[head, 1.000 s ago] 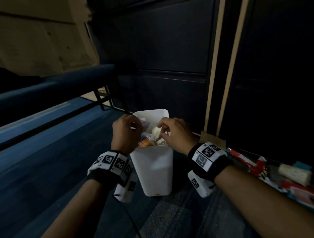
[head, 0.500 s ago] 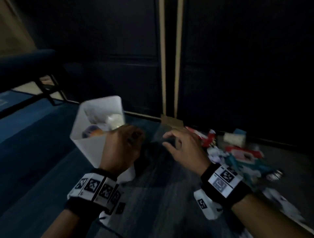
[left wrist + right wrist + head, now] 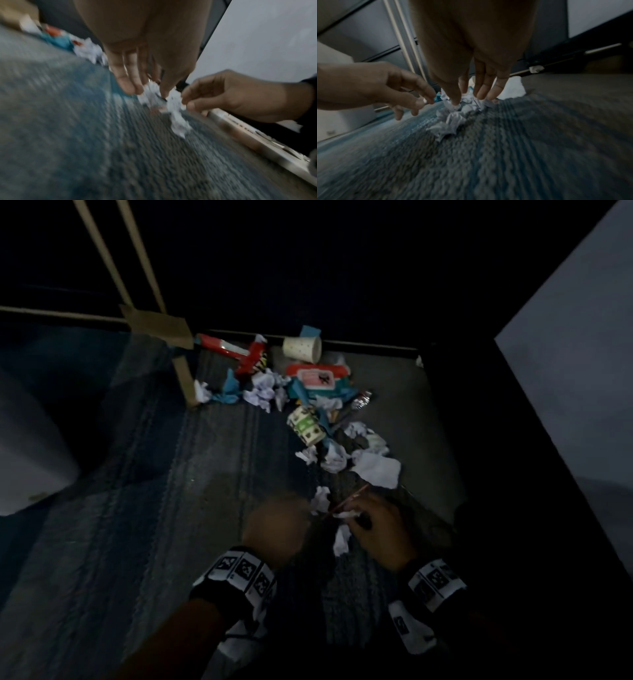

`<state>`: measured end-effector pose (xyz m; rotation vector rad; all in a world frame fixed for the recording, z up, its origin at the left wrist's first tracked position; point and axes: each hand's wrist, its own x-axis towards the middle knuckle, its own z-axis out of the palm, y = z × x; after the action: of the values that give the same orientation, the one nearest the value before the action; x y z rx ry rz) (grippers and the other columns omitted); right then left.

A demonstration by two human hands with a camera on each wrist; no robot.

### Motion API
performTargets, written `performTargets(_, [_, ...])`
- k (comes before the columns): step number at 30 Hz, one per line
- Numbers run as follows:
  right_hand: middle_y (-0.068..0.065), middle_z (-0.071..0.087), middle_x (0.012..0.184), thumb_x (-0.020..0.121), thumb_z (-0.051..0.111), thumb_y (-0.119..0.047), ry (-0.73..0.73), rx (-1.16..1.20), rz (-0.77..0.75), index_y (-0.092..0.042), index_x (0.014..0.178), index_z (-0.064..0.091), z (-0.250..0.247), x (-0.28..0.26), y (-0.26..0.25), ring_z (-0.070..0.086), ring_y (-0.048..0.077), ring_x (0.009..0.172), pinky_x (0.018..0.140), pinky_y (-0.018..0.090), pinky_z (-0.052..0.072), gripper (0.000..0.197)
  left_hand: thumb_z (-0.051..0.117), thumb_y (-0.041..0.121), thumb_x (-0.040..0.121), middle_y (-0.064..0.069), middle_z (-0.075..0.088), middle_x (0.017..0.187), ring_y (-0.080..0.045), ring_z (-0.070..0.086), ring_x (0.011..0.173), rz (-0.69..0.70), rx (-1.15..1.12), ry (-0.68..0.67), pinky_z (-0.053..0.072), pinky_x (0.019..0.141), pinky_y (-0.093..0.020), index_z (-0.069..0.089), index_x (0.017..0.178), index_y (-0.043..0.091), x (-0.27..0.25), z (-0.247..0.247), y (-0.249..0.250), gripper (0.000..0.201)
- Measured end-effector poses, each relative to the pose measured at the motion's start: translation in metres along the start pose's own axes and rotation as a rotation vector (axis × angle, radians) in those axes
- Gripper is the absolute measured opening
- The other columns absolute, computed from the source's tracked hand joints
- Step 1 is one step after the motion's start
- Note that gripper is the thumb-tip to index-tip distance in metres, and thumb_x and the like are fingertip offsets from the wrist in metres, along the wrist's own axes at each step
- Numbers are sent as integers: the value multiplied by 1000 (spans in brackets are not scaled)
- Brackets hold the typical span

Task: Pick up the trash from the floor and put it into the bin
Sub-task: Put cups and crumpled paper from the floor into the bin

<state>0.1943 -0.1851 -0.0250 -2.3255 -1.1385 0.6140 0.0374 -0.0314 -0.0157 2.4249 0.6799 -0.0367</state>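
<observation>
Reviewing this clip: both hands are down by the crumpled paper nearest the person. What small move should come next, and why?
Probably close the right hand round the crumpled paper and lift it. Its fingertips already touch the wad on the carpet, though no firm grip shows yet. The left hand hovers beside it, fingers loose and holding nothing, so it could take a neighbouring wad. More trash lies beyond; the bin stands to the left.

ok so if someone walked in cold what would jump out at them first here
The heap of trash against the dark wall: a paper cup on its side, a red-lidded wipes pack, crumpled papers. Nearer, both hands reach down to crumpled white paper on the blue-grey carpet, the right hand touching it, the left hand beside it, blurred.
</observation>
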Motion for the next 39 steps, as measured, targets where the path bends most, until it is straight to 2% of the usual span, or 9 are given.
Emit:
performTargets(8, [1, 37, 146, 87, 70, -22, 102, -84, 59, -28, 141, 44, 11, -14, 25, 40, 22, 133, 108, 38, 40, 60, 53, 41, 89, -4, 20, 154, -34, 43, 129, -79, 84, -93, 51, 90, -47, 27, 144, 43, 27, 56, 10, 61])
performTargets(11, [2, 35, 147, 88, 67, -17, 24, -158, -15, -25, 138, 51, 13, -5, 28, 36, 22, 137, 112, 32, 35, 53, 39, 47, 85, -10, 33, 148, -37, 41, 129, -34, 54, -92, 47, 97, -45, 51, 131, 44, 34, 61, 10, 48])
performTargets(13, [6, 39, 146, 90, 64, -14, 15, -168, -14, -19, 128, 61, 12, 0, 27, 39, 24, 135, 111, 32, 34, 39, 42, 37, 86, -14, 47, 136, -37, 48, 122, -24, -26, -33, 45, 97, -39, 64, 121, 32, 34, 63, 9, 42])
performTargets(17, [9, 57, 116, 88, 64, -8, 130, -107, -18, -11, 103, 72, 17, 9, 33, 59, 27, 105, 95, 38, 48, 17, 52, 12, 84, -9, 59, 113, -28, 59, 104, 2, -140, 86, 45, 87, -28, 72, 99, 21, 25, 61, -4, 27])
performTargets(23, [1, 60, 105, 85, 63, -26, 227, -153, 29, -22, 96, 64, 18, 20, 35, 59, 25, 101, 87, 39, 51, 11, 32, 39, 95, -8, 71, 103, -23, 61, 104, 38, -292, 334, 44, 94, -29, 73, 92, 16, -3, 42, -36, 47])
performTargets(27, [-1, 44, 139, 80, 72, -23, 62, -183, -11, -36, 134, 49, 17, 32, 36, 44, 22, 126, 106, 44, 42, 60, 19, 49, 99, -7, 71, 89, -17, 61, 89, 117, -340, 459, 45, 80, -26, 73, 84, 14, -19, 23, -44, 66])
performTargets(31, [8, 60, 123, 84, 64, -6, 43, -132, -40, -20, 116, 70, 17, 39, 30, 57, 30, 113, 100, 45, 48, 35, 23, 53, 98, -5, 70, 94, -14, 62, 89, 129, -371, 497, 47, 78, -23, 73, 84, 15, -22, 19, -44, 65])
performTargets(36, [9, 57, 126, 91, 64, -14, 63, -2, -108, -16, 117, 71, 18, 47, -12, 57, 26, 114, 99, 39, 48, 27, 50, 6, 90, -6, 67, 106, -19, 65, 96, 77, -308, 451, 53, 83, -30, 74, 92, 15, -12, 7, -46, 25])
performTargets(39, [1, 53, 129, 89, 68, -16, 101, 61, -214, -19, 109, 73, 18, 64, -57, 58, 21, 112, 92, 38, 54, 21, 57, 1, 87, -2, 64, 111, -14, 63, 95, 14, -254, 513, 52, 82, -25, 73, 96, 19, -13, -23, -49, 26])
